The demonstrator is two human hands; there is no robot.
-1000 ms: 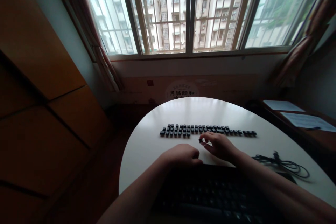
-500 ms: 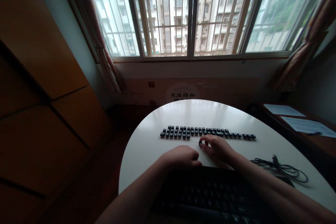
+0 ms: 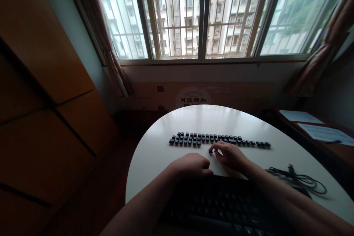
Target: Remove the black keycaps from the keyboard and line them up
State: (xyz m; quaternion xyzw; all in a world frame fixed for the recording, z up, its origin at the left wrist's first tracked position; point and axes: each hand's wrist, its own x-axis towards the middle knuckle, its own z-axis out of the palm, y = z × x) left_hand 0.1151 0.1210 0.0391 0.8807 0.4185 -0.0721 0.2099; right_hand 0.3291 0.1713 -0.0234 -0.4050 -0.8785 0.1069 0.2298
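Note:
A loose black keycap (image 3: 210, 151) lies on the white table, in front of the rows of keycaps. My right hand (image 3: 228, 154) is beside it, the index fingertip at the keycap and the thumb apart from it, so the fingers are open. My left hand (image 3: 193, 164) is closed, back upwards, by the far edge of the black keyboard (image 3: 221, 206). Whatever its curled fingers hold, if anything, is hidden. Behind both hands, several black keycaps (image 3: 195, 139) stand in rows across the table. Dark shadow covers much of the keyboard.
A coiled black cable (image 3: 301, 179) lies on the round white table (image 3: 146, 166) at the right. Beyond it, papers (image 3: 326, 132) and a pen (image 3: 333, 141) rest on a brown surface. Windows (image 3: 203, 18) face me, and wooden cabinets (image 3: 55, 136) stand at the left.
My right thumb has come away from the keycap, which was pinched between the fingers and now sits on the table. My left hand stays put. The view has shifted slightly.

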